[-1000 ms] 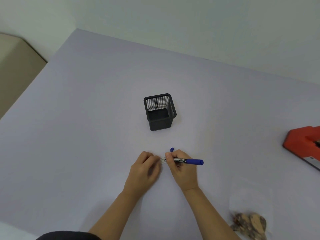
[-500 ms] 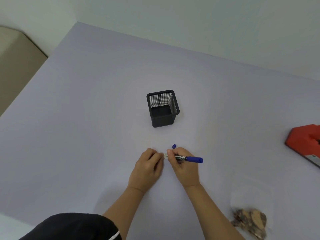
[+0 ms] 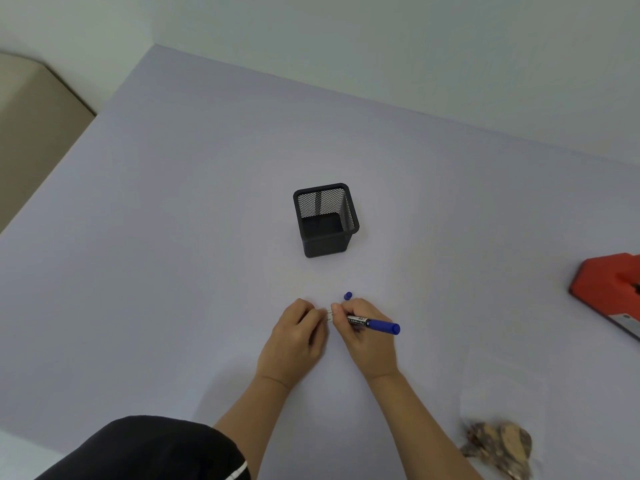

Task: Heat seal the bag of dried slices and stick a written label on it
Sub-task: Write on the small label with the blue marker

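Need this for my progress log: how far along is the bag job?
Done: the marker is uncapped, its cap on the table. In hand: the right hand holds the marker at a small label that the left hand holds. Left: sticking the label on the bag, which lies apart to the right, as does the sealer; whether it is sealed cannot be told.

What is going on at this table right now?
A person is writing. The right hand grips a blue marker, its tip at a small white label that the left hand holds on the table. The marker's cap lies just beyond the hands. The bag of dried slices and the red heat sealer sit untouched to the right.
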Demonstrator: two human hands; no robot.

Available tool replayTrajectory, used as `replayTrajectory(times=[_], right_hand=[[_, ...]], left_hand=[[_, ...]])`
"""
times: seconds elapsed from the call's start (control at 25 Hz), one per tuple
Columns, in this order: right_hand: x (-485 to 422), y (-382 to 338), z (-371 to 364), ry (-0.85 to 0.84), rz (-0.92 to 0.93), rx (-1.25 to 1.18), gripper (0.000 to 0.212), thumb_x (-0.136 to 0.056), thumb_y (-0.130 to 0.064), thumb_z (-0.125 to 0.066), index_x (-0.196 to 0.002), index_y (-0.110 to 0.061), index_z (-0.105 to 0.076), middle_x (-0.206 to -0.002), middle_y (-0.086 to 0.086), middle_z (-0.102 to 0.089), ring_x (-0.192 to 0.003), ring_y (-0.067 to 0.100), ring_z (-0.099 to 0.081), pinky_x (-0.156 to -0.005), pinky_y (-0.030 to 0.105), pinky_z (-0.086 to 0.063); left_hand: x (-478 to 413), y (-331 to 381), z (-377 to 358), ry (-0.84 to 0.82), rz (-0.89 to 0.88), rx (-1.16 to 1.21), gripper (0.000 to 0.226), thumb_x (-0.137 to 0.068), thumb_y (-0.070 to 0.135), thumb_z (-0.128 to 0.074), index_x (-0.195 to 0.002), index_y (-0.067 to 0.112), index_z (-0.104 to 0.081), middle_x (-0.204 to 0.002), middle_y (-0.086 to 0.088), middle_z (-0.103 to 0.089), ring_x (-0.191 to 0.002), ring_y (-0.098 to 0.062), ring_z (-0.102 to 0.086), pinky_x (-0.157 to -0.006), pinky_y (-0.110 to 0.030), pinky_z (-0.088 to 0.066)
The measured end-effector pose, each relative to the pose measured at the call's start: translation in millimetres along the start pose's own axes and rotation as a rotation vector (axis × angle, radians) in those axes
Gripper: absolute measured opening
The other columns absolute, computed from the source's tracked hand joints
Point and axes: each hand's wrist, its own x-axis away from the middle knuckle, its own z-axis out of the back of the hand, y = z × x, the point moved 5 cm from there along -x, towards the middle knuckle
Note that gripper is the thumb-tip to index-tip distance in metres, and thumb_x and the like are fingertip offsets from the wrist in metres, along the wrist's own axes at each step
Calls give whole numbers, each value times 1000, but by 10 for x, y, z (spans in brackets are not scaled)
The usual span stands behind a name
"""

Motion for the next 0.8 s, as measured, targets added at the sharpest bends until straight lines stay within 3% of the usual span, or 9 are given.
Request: replayTrajectory(times=[0.24,0.52,0.68,0.8], right_hand=[[-15,11,-25,-10,7,10,31,-88,-34,-50,-67,-12,-54,-61,-10,-46,-57,-4,-45,-57,3,-36],[-17,5,-31,2,-1,16,32,-88,-35,-50,-67,-12,-53,-60,-22,-40,-57,-4,-44,-57,3,-35],[-15,20,-42,-5,3,14,32,-89,-35,-49,-67,-11,-53,-60,-13,-43,-56,-2,-44,-56,5,-36],[-21,20,-36,-1,-12,32,33,-88,-36,-49,-66,-13,-53,-59,-17,-41,-57,-1,-44,-56,4,-35]], left_hand=[[-16,-27,-2,0,4,-2,18,-85,12,-53,-75,2,-63,-71,-9,-53,-65,-10,-39,-63,-18,-39],[-14,-34,7,4,8,-3,19,-85,13,-53,-76,1,-64,-71,-9,-53,-65,-10,-39,-64,-16,-38],[-9,-44,1,5,18,-1,19,-85,13,-53,-76,1,-64,-71,-8,-53,-64,-10,-39,-64,-16,-38],[-15,-41,3,4,17,-2,19,-85,13,-52,-76,1,-64,-71,-9,-53,-65,-10,-40,-64,-16,-38]])
